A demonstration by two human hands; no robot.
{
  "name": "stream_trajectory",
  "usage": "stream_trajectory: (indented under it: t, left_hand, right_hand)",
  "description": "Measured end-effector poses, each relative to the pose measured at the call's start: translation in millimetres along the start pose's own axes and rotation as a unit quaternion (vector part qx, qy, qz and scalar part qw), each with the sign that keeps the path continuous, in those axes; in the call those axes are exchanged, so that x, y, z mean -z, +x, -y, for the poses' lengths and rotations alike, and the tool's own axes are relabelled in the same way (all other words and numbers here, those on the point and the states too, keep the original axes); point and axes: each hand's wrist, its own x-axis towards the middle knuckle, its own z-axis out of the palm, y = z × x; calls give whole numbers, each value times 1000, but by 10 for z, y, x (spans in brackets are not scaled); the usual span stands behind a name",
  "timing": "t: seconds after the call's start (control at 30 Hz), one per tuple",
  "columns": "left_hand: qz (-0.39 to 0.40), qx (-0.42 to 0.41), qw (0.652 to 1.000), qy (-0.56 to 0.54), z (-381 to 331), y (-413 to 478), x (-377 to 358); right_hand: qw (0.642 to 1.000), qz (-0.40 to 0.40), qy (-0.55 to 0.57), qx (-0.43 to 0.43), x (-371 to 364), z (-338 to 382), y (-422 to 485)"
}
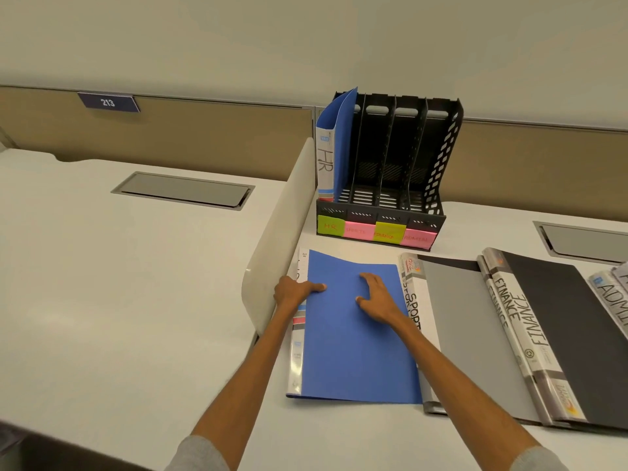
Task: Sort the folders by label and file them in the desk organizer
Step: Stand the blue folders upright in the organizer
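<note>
Arms both stretched forward over the desk [373, 436], forearms bare and grey sleeves pushed up near the elbows, converging on the blue folder [356, 341] that lies flat in front of me. My left hand [298, 291] sits on its spine edge at nine o'clock, fingers laid across the spine and onto the cover, pointing toward three; the thumb is hidden, so I cannot tell whether this hand grips the edge or only rests there. My right hand [378, 297] is on the cover's upper half, wide and arched, fingers spread, tips and thumb pressing the blue surface, wrist raised a little.

At twelve o'clock from the folder stands the black desk organizer [438, 164], four slots, with sticky labels [373, 231] along its front (green, pink, green, pink). An upright blue HR folder [334, 147] fills the leftmost slot. At three o'clock, just beside my right wrist, lies the grey SPORTS folder [462, 321], then the black FINANCE folder [564, 321], and the ADMIN folder [611, 297] at the frame edge. A white divider panel [282, 226] rises at nine o'clock, just beside my left hand
</note>
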Motion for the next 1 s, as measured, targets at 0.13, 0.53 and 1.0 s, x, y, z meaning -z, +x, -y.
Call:
stream_trajectory:
  t: [0.13, 0.53, 1.0]
  left_hand:
    - [-12, -39, 996, -74, -130, -29, 7]
    - [-11, -130, 979, -156, -920, -327, 32]
    - [-71, -260, 941, -203, -1271, -725, 132]
  right_hand:
    - [1000, 4, 20, -12, 115, 58, 48]
    - [994, -42, 104, 5, 720, 272, 208]
    - [964, -76, 249, 58, 1502, 1106, 269]
